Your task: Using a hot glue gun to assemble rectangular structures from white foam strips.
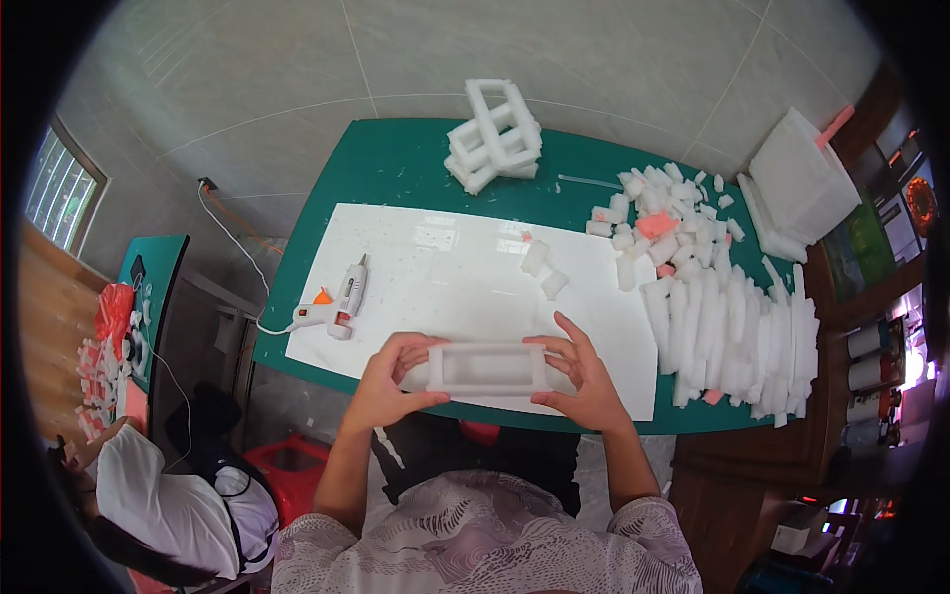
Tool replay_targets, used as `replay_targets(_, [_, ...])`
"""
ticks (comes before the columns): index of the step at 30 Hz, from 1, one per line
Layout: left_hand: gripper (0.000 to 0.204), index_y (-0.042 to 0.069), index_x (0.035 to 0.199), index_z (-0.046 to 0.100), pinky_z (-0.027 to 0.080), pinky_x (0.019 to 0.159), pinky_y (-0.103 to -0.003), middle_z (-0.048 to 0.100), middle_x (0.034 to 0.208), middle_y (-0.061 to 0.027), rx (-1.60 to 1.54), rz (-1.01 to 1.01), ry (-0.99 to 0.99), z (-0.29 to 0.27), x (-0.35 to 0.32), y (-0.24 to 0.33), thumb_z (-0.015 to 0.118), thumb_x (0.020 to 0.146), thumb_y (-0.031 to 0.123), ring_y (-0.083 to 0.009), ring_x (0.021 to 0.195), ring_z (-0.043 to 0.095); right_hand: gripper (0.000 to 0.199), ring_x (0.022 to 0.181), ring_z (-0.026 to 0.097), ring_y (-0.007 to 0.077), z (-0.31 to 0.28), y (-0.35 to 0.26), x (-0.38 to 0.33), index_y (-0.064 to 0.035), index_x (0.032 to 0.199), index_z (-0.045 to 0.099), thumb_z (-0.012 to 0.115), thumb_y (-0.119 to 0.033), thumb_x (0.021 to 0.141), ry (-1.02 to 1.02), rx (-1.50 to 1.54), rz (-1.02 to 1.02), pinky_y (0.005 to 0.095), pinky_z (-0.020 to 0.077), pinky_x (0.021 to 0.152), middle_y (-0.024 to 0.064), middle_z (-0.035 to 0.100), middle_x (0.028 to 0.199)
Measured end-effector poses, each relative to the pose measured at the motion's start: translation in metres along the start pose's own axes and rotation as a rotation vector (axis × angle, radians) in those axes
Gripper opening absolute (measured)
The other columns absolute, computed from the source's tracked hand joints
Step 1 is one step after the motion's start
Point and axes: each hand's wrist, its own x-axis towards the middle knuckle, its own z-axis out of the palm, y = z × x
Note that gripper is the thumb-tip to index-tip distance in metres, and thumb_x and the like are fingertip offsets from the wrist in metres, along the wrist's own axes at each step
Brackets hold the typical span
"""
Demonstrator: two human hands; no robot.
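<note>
Between my two hands is a white rectangular foam frame (487, 388), held above the near edge of the white board. My left hand (394, 384) grips its left end, fingers behind and thumb in front. At the right end, my right hand (584, 381) holds it the same way, with the index finger raised. Left of the frame a white hot glue gun (348, 295) rests on the board, its cord running off to the left. Beyond the frame lie a few short foam pieces (535, 258).
A green table (386, 158) carries the white board (416, 238). Stacked foam frames (495, 139) sit at its back. Short foam blocks (683, 213) and long foam strips (727, 337) pile up at right, near foam sheets (800, 178). Another person (178, 495) sits at far left near a red stool (289, 470).
</note>
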Motion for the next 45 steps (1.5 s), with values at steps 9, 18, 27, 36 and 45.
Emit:
replay_targets(9, [0.071, 0.003, 0.134, 0.050, 0.036, 0.119, -0.044, 0.053, 0.143, -0.0173, 0.439, 0.235, 0.254, -0.009, 0.035, 0.033, 0.084, 0.072, -0.003, -0.0314, 0.140, 0.047, 0.097, 0.143, 0.040, 0.0329, -0.031, 0.002, -0.014, -0.0042, 0.159, 0.021, 0.078, -0.003, 0.081, 0.178, -0.017, -0.082, 0.0450, 0.0462, 0.106, 0.0211, 0.035, 0.158])
replay_targets(18, [0.072, 0.004, 0.137, 0.048, 0.040, 0.114, -0.044, 0.051, 0.143, -0.0182, 0.373, 0.129, 0.253, -0.014, 0.030, 0.021, 0.084, 0.075, 0.001, -0.0294, 0.138, 0.048, 0.037, 0.087, 0.067, 0.0112, -0.040, 0.015, -0.031, 0.0011, 0.128, 0.063, 0.067, 0.005, 0.091, 0.289, -0.139, 0.054, 0.0260, 0.0538, 0.081, 0.0118, 0.072, 0.099])
replay_targets(27, [0.064, 0.004, 0.138, 0.050, 0.050, 0.101, -0.042, 0.059, 0.135, -0.0173, 0.658, 0.410, 0.439, -0.029, 0.241, 0.069, 0.080, 0.085, 0.024, -0.0293, 0.127, 0.057, 0.031, 0.074, 0.067, 0.0113, -0.032, 0.006, -0.041, 0.0011, 0.122, 0.068, 0.067, 0.001, 0.091, 0.156, -0.262, 0.019, 0.0244, 0.0523, 0.069, 0.0085, 0.074, 0.082])
replay_targets(36, [0.061, 0.002, 0.137, 0.052, 0.047, 0.102, -0.044, 0.062, 0.131, -0.0211, 0.837, 0.526, 0.397, -0.068, 0.368, -0.014, 0.077, 0.084, 0.019, -0.0363, 0.122, 0.060, 0.029, 0.072, 0.067, 0.0107, -0.037, -0.025, -0.089, -0.0030, 0.122, 0.070, 0.066, -0.004, 0.093, 0.333, -0.193, 0.120, 0.0240, 0.0510, 0.062, 0.0078, 0.077, 0.091])
replay_targets(45, [0.062, 0.004, 0.140, 0.052, 0.038, 0.112, -0.046, 0.047, 0.149, -0.0200, 1.108, 0.616, 0.390, -0.068, 0.330, -0.011, 0.077, 0.085, 0.017, -0.0357, 0.140, 0.044, 0.028, 0.082, 0.070, 0.0138, -0.061, -0.049, -0.145, -0.0011, 0.117, 0.071, 0.070, -0.004, 0.089, 0.608, -0.565, -0.043, 0.0257, 0.0520, 0.066, 0.0112, 0.075, 0.105])
